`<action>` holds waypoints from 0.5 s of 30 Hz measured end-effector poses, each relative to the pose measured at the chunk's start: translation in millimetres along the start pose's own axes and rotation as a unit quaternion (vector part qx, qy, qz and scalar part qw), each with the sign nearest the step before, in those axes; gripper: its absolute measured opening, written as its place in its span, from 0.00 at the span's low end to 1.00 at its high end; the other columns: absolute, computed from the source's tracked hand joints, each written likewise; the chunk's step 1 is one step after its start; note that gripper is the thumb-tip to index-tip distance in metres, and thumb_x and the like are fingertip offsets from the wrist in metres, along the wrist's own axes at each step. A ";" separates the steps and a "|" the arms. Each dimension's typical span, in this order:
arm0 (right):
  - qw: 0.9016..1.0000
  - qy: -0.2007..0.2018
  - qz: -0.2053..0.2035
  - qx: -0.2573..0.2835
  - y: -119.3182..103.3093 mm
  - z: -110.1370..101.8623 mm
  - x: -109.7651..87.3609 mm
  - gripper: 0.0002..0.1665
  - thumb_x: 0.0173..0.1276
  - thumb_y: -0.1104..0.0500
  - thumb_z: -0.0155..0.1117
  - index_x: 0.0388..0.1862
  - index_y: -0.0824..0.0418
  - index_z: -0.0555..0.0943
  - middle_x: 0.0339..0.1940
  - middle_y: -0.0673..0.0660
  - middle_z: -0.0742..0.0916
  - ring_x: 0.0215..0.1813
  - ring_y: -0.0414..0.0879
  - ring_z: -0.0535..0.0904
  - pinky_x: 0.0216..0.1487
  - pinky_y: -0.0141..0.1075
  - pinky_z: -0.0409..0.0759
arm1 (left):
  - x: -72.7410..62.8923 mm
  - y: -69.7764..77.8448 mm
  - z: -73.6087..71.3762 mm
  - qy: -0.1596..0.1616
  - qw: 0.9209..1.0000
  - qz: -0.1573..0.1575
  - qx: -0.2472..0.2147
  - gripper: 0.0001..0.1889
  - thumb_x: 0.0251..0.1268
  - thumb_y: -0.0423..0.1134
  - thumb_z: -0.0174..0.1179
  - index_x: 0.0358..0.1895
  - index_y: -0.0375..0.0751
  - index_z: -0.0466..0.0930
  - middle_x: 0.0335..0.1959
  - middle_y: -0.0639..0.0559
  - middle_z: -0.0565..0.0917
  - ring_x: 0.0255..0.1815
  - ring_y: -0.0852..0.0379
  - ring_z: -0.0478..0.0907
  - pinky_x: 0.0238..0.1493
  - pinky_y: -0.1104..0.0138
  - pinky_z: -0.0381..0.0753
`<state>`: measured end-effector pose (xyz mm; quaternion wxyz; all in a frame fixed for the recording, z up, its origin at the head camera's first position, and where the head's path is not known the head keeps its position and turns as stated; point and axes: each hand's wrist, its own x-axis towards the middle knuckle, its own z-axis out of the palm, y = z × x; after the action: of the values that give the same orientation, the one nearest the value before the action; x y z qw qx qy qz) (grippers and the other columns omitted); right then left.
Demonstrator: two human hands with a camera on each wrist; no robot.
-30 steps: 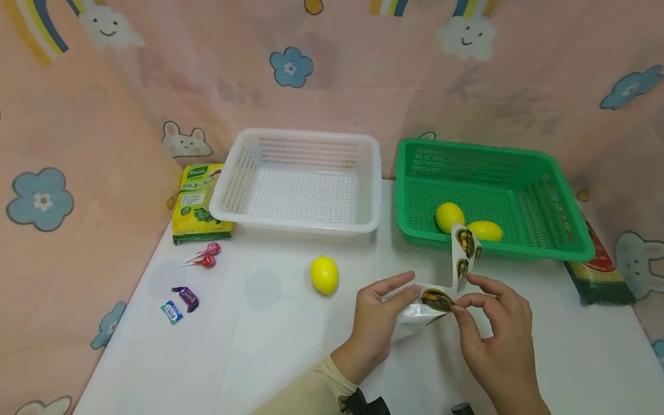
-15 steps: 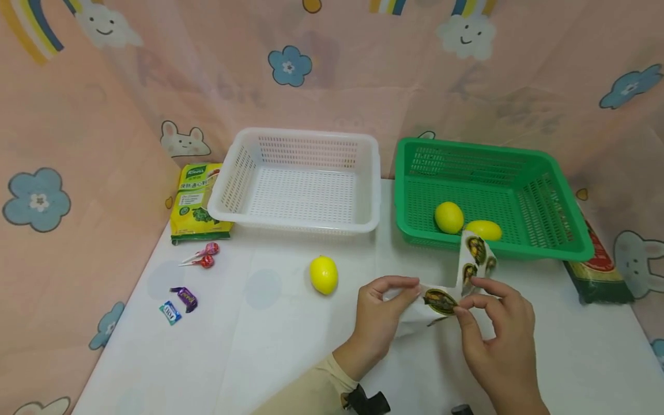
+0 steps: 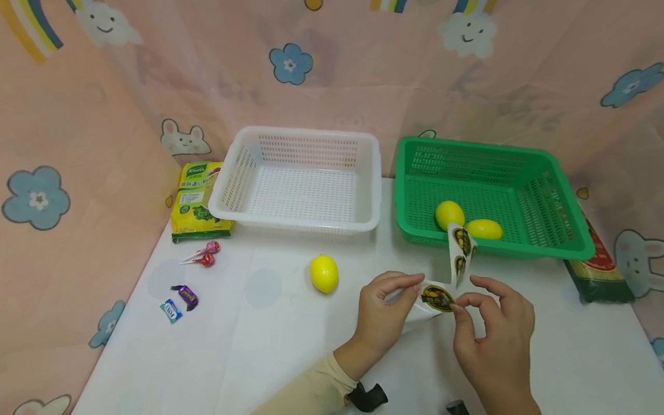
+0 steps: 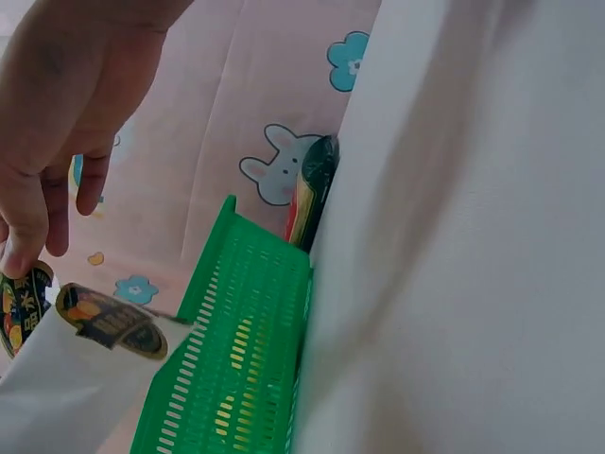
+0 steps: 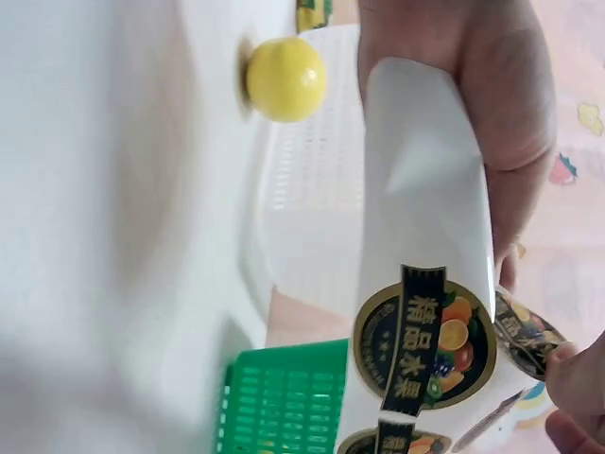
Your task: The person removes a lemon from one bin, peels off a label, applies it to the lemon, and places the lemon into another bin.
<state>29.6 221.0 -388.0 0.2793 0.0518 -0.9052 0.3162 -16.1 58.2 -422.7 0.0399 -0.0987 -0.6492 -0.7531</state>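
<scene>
My left hand (image 3: 381,317) grips a folded white sheet of stickers (image 5: 425,170) between thumb and fingers. Oval black stickers (image 5: 425,345) with fruit pictures run along it. One end of the sheet stands up in front of the green basket (image 3: 493,148). With thumb and a finger, my right hand (image 3: 495,340) pinches the edge of the nearest sticker (image 3: 437,298); its index finger is raised. Whether that edge has come off the backing cannot be made out. A yellow lemon (image 3: 324,274) lies on the table to the left, and two lemons (image 3: 449,215) lie in the green basket.
A white basket (image 3: 295,222) stands at the back, left of the green one. A yellow food packet (image 3: 199,207) leans beside it. Two lollipops (image 3: 207,253) and two wrapped candies (image 3: 187,297) lie at the left. Another packet (image 3: 604,276) is partly behind the green basket.
The standing end of the sticker sheet swung right, then back left. My right index finger has come away from the sheet, while the thumb stays at the sticker's edge.
</scene>
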 end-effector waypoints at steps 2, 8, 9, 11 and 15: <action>1.000 0.003 -0.013 -0.006 1.2 1.4 -2.1 0.07 0.68 0.64 0.68 0.32 0.67 0.83 0.59 0.68 0.80 0.60 0.71 0.68 0.62 0.48 0.56 | -0.3 0.3 1.1 0.011 1.000 -0.007 -0.001 0.09 0.69 0.26 0.68 0.49 0.34 0.92 0.47 0.45 0.91 0.53 0.57 0.85 0.61 0.61 0.81; 0.999 0.024 -0.045 -0.005 3.7 7.0 -3.5 0.34 0.82 0.40 0.53 0.31 0.68 0.83 0.56 0.70 0.80 0.57 0.72 0.68 0.65 0.46 0.54 | -1.5 1.3 2.1 0.039 0.999 -0.014 -0.012 0.09 0.67 0.25 0.69 0.48 0.33 0.92 0.45 0.46 0.91 0.52 0.56 0.86 0.59 0.61 0.82; 0.999 0.028 -0.045 -0.003 3.3 8.3 -3.6 0.35 0.83 0.38 0.53 0.31 0.68 0.83 0.55 0.70 0.80 0.57 0.72 0.68 0.65 0.45 0.54 | -1.7 1.3 2.5 0.045 0.999 -0.014 -0.015 0.09 0.67 0.26 0.69 0.48 0.33 0.92 0.45 0.46 0.91 0.52 0.55 0.86 0.59 0.61 0.82; 0.998 0.038 -0.047 -0.002 2.7 11.6 -4.4 0.36 0.83 0.38 0.52 0.30 0.68 0.83 0.54 0.69 0.80 0.56 0.71 0.68 0.66 0.44 0.53 | -1.7 0.3 4.1 0.060 0.998 -0.020 -0.020 0.08 0.67 0.27 0.70 0.47 0.33 0.92 0.44 0.47 0.91 0.52 0.55 0.86 0.60 0.60 0.82; 0.996 0.054 -0.068 0.001 1.6 18.0 -7.6 0.34 0.84 0.40 0.52 0.29 0.67 0.82 0.52 0.70 0.80 0.54 0.73 0.69 0.65 0.41 0.51 | -1.4 -2.2 7.3 0.088 0.993 -0.066 -0.039 0.08 0.67 0.30 0.71 0.47 0.33 0.92 0.45 0.49 0.92 0.54 0.55 0.85 0.61 0.62 0.80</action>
<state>26.9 210.8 -404.6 0.3490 0.0966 -0.8826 0.2998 -14.5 65.6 -424.2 0.0437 0.0097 -0.6181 -0.7848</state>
